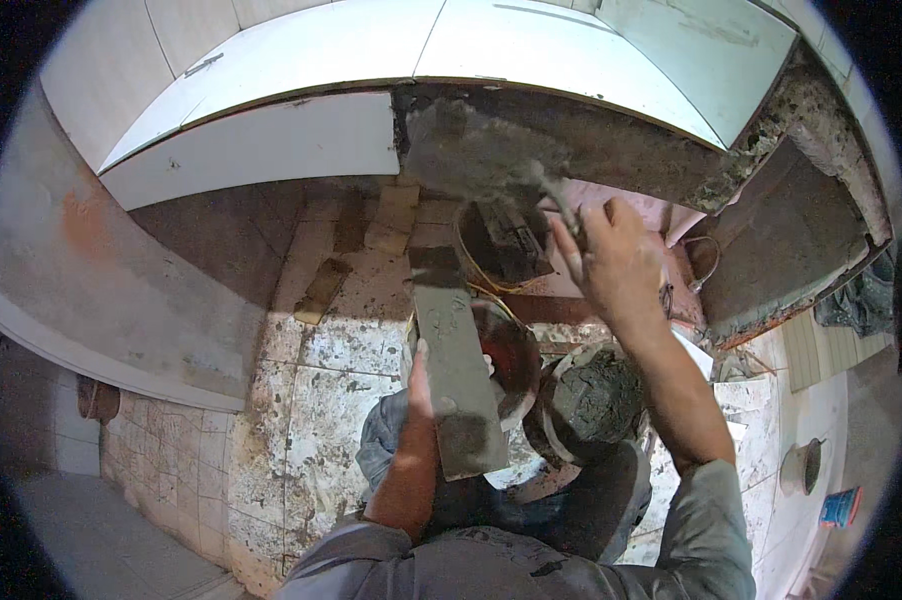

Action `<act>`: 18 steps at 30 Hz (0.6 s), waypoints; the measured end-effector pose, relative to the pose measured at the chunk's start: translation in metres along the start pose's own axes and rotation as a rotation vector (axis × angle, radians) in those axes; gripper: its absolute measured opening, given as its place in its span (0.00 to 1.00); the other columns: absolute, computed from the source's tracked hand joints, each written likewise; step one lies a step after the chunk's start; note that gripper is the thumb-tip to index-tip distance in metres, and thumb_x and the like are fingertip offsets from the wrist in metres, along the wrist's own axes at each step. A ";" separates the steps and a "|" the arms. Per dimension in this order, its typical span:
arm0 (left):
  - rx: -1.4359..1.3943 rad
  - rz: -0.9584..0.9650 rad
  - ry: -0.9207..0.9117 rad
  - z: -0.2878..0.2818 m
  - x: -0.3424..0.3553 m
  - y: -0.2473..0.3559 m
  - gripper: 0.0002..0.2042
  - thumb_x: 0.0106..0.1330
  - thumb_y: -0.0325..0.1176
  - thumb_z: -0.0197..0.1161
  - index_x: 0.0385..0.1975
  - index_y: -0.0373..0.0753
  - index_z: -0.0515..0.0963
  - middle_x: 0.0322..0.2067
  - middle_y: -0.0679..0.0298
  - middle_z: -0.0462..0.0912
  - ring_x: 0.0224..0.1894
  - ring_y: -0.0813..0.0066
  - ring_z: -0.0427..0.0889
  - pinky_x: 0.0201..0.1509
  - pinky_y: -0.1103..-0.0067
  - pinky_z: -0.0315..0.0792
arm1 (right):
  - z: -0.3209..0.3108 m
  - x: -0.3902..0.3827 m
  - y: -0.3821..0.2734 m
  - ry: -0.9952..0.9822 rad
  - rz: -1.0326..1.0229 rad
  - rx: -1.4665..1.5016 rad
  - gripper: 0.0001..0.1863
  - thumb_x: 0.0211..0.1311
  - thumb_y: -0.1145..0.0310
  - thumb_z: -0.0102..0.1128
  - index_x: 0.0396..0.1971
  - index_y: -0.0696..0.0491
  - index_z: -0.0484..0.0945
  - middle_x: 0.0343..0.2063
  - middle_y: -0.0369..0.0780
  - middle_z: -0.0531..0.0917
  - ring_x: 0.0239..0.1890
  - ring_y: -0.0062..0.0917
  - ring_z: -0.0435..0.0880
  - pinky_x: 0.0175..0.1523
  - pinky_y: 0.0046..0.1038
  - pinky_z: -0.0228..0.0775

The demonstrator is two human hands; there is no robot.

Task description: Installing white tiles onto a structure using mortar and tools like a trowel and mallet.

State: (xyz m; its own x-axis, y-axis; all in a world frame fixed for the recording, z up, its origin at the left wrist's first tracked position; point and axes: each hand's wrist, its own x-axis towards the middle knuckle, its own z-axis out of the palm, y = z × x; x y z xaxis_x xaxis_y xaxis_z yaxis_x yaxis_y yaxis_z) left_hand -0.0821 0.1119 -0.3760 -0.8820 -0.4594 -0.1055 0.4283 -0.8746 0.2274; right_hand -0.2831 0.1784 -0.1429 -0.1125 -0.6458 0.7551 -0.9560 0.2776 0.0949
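Note:
My left hand (pixel 419 370) grips a long grey strip (pixel 451 370) with mortar smears, held lengthwise in front of my torso. My right hand (pixel 616 255) is closed on the handle of a trowel (pixel 561 200), raised to the dark edge band (pixel 481 150) below the white counter. Its blade is blurred against the wet grey patch there. To the band's left, a white facing piece (pixel 251 150) is in place. A bucket of grey mortar (pixel 601 395) stands below my right arm, and a reddish-lined bucket (pixel 511 345) sits partly behind the strip.
The white tiled counter (pixel 321 50) curves across the top, with concrete side panels (pixel 121 280) around the recess. A dark bucket (pixel 486 240) stands underneath, with loose pieces (pixel 321 290) on the stained floor tiles. Small containers (pixel 803 465) are at the lower right; dark cloth (pixel 856 300) lies at the right.

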 end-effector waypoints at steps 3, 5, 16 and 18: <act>0.062 0.010 0.046 0.006 -0.002 0.005 0.36 0.68 0.63 0.37 0.56 0.33 0.67 0.44 0.45 0.78 0.44 0.54 0.80 0.49 0.62 0.75 | -0.004 0.015 0.008 -0.028 -0.032 -0.171 0.15 0.60 0.57 0.60 0.26 0.53 0.70 0.21 0.43 0.73 0.22 0.36 0.79 0.25 0.35 0.73; 0.085 0.020 0.081 0.011 -0.003 0.006 0.35 0.69 0.62 0.36 0.56 0.33 0.67 0.43 0.46 0.78 0.44 0.54 0.80 0.48 0.63 0.75 | -0.002 0.018 0.010 -0.081 -0.029 -0.171 0.16 0.61 0.56 0.59 0.26 0.54 0.70 0.20 0.43 0.74 0.21 0.37 0.80 0.24 0.36 0.73; 0.084 -0.018 0.110 0.013 0.007 0.010 0.34 0.70 0.59 0.32 0.53 0.30 0.68 0.40 0.48 0.79 0.41 0.57 0.80 0.47 0.65 0.75 | -0.003 -0.042 0.026 -0.517 0.093 -0.165 0.18 0.61 0.54 0.58 0.26 0.56 0.71 0.18 0.48 0.78 0.19 0.41 0.80 0.22 0.39 0.71; 0.069 -0.032 0.082 0.005 0.008 0.009 0.35 0.70 0.60 0.33 0.53 0.30 0.68 0.41 0.47 0.79 0.41 0.56 0.80 0.47 0.64 0.75 | -0.014 -0.051 0.014 -0.484 0.052 -0.062 0.19 0.61 0.54 0.59 0.26 0.56 0.71 0.18 0.48 0.78 0.19 0.42 0.80 0.23 0.40 0.71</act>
State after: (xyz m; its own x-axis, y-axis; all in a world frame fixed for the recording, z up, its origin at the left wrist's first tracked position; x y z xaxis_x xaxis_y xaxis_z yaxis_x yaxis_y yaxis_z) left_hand -0.0864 0.1013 -0.3697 -0.8744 -0.4455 -0.1922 0.3836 -0.8774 0.2883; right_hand -0.2868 0.2253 -0.1713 -0.2867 -0.8825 0.3729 -0.9295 0.3504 0.1148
